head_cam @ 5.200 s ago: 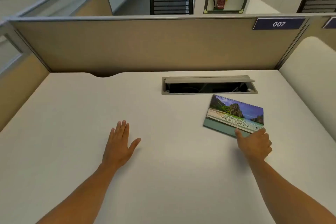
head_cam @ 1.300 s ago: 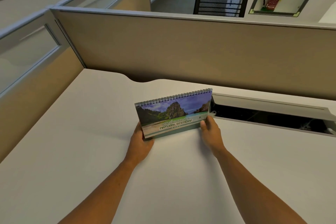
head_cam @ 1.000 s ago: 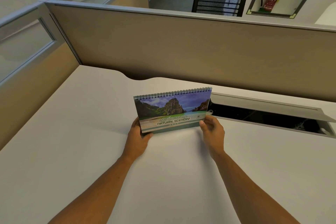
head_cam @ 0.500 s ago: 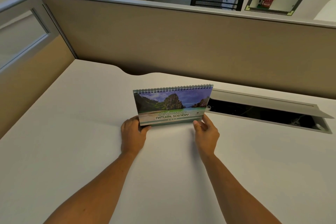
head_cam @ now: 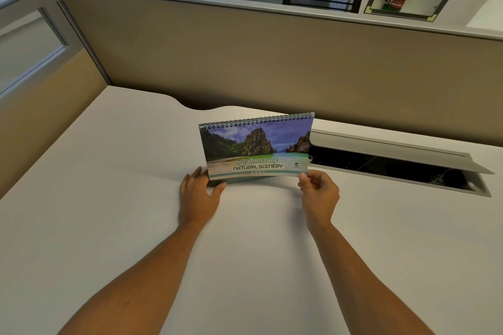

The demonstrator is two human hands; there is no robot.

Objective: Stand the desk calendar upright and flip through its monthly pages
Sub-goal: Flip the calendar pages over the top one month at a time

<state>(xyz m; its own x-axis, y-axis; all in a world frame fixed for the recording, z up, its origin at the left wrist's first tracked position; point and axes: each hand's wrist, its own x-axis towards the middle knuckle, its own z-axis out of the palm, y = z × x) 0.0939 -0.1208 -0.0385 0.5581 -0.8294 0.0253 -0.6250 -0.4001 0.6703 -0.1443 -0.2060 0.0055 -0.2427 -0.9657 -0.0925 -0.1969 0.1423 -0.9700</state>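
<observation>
since half a second ago the right hand (head_cam: 319, 191) has slid to the lower right corner of the desk calendar (head_cam: 257, 148) and now pinches the cover's edge between thumb and forefinger. the calendar stands upright on the white desk (head_cam: 109, 212), spiral binding on top, just beside the open cable tray (head_cam: 394, 163). the left hand (head_cam: 198, 193) steadies the base, fingers spread; how firmly is hard to tell. standing looks done; next, lifting the cover over the spiral.
</observation>
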